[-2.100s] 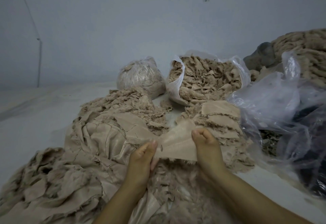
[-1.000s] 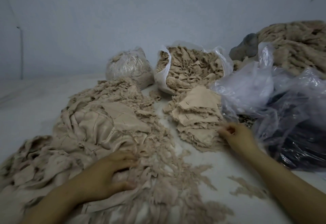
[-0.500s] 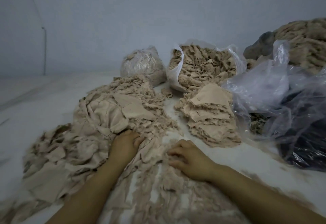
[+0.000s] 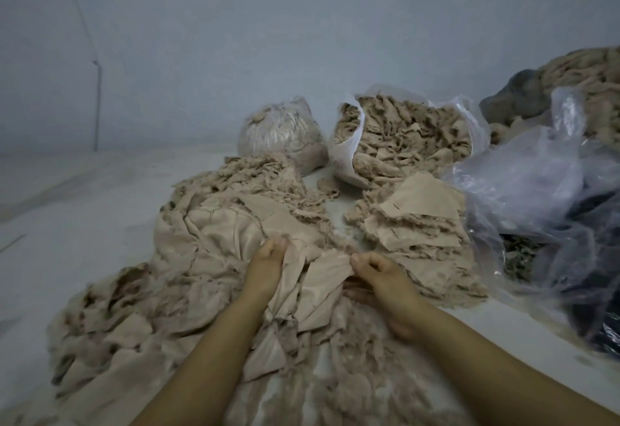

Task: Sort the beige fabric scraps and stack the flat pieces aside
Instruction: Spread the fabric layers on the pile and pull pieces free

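Beige fabric scraps [image 4: 208, 274], head view: we log one large loose heap spread over the pale bench [image 4: 67, 224], left of centre and running down toward us. Our left hand [image 4: 265, 268] grips a fold at the heap's middle; our right hand [image 4: 379, 274] pinches the edge of one scrap piece [image 4: 327, 274] stretched between the two. Stack of flat pieces [image 4: 412, 224]: just right of the heap, several layers deep, a smooth sheet on top. Behind it, an open plastic bag [image 4: 345, 157] filled with scraps, and a tied bag [image 4: 278, 130] beside it. Loose clear plastic [image 4: 523, 184] at far right. We judge the sorting partly done: a stack is begun, but the heap left is far larger.
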The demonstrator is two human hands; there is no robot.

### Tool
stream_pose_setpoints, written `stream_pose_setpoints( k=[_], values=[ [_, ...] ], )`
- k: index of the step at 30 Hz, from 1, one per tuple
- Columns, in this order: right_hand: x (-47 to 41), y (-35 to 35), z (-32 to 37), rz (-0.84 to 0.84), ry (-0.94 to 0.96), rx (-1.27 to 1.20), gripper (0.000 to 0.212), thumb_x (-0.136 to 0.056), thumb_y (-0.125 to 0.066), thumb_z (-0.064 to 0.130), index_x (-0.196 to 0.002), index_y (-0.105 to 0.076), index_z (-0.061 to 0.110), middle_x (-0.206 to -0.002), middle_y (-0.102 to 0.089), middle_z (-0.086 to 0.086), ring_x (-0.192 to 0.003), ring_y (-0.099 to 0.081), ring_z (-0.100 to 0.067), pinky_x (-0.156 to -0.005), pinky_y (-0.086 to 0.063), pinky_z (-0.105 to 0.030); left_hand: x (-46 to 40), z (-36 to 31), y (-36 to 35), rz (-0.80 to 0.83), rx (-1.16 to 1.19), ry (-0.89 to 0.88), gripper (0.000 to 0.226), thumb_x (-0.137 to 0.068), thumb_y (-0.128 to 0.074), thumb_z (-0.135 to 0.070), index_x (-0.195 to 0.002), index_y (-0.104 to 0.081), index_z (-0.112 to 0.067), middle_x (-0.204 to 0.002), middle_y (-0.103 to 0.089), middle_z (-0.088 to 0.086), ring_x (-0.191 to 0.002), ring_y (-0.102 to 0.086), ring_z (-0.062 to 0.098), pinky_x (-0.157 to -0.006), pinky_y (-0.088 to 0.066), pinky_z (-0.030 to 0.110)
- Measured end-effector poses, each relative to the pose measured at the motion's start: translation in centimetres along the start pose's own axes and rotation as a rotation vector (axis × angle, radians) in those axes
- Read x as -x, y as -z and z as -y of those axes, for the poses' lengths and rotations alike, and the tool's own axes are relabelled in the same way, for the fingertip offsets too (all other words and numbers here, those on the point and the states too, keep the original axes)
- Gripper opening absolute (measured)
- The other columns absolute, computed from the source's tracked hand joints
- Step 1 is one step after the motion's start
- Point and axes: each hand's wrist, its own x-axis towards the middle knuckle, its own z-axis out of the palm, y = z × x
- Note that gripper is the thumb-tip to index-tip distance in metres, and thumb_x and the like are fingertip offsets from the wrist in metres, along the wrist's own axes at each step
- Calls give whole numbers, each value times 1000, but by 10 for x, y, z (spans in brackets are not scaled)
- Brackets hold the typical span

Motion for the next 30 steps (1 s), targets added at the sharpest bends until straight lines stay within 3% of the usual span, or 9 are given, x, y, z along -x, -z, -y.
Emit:
stream_pose_setpoints(
  k=[3,7,10,14,18,21,25,27,30],
  values=[
    [-6,4,-8,-57,83,142,27,-95,-56,26,-72,-51,13,-68,-51,-4,-67,-50,-20,-69,-46,-31,-2,4,2,45,47,51,20,-100,-42,-16,-85,-54,-11,-87,-53,-2,-79,-50,7,-71,-40,8],
    [-7,0,-10,-152,225,159,29,-97,-53,25,-72,-46,12,-67,-42,-5,-66,-41,-18,-66,-36,-32,9,10,-5,369,-85,-2,16,-84,-69,-32,-87,-68,-16,-88,-71,-7,-83,-65,5,-75,-48,15],
    [-7,-3,-10,-208,221,112,31,-97,-52,22,-70,-42,14,-62,-35,-2,-62,-33,-17,-59,-31,-30,4,13,-4,145,-33,8,23,-87,-64,-9,-65,-58,-10,-65,-59,-1,-62,-55,10,-53,-42,8],
    [-4,9,-5,-162,131,19,32,-95,-55,29,-70,-47,11,-67,-42,-12,-65,-39,-25,-64,-34,-34,-7,16,3,-115,-76,61,33,-97,-47,-6,-65,-52,-16,-65,-52,-3,-60,-47,8,-41,-34,4],
    [6,14,-4,145,-50,178,57,-70,-73,53,-76,-64,-3,-70,-61,-15,-62,-56,-27,-65,-49,-27,10,24,-11,11,-378,-319,29,-92,-51,0,-94,-59,-28,-97,-56,-15,-88,-53,-2,-71,-36,-2],
    [6,15,1,58,53,27,39,-73,-70,44,-73,-62,5,-71,-58,-16,-64,-55,-24,-62,-47,-28,17,22,-13,28,-585,-709,44,-75,-48,11,-106,-68,-12,-116,-59,-2,-112,-50,10,-96,-34,16],
    [4,17,5,-38,131,-166,37,-74,-68,42,-74,-54,8,-66,-54,-12,-61,-53,-22,-55,-47,-31,27,13,-16,302,-177,-329,42,-88,-57,-50,-126,-54,-33,-112,-55,-30,-99,-53,-19,-79,-38,0],
    [5,14,5,-75,164,-173,33,-76,-66,41,-71,-55,10,-61,-57,-5,-56,-55,-16,-50,-48,-27,26,16,-17,497,-152,-186,22,-82,-63,-45,-103,-68,-38,-89,-60,-32,-75,-58,-16,-65,-40,2],
    [5,13,5,-194,249,-164,32,-87,-62,33,-78,-57,3,-62,-56,-3,-57,-53,-14,-49,-46,-24,20,12,-13,349,-107,-152,30,-91,-58,-24,-62,-60,-15,-55,-45,-3,-53,-42,10,-50,-32,14]
  ],
)
